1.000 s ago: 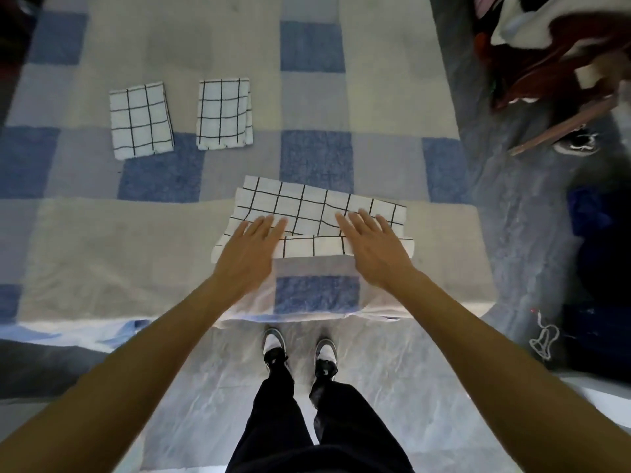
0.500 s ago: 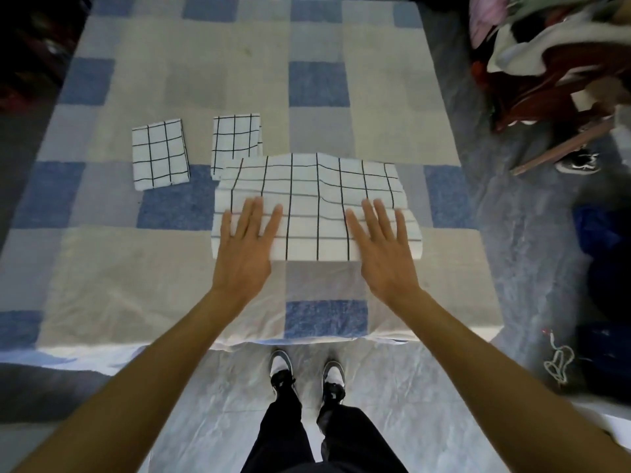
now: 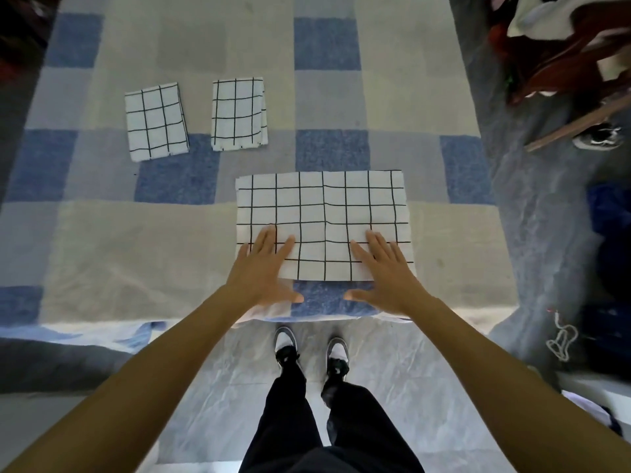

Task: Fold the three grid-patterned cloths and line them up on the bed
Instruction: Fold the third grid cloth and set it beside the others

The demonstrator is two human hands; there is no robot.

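Both hands are lying flat with fingers spread and gripping nothing: the left hand [image 3: 264, 268] is pressing on the lower left corner of the large grid cloth [image 3: 324, 220], and the right hand [image 3: 384, 271] is pressing on its lower right corner. That cloth is lying as a wide rectangle at the centre of the frame, near the lower edge of the checked bed [image 3: 136, 250]. Two smaller folded grid cloths are sitting side by side in the upper left, the left folded cloth [image 3: 155, 121] just beside the right folded cloth [image 3: 239, 112], both apart from the large one.
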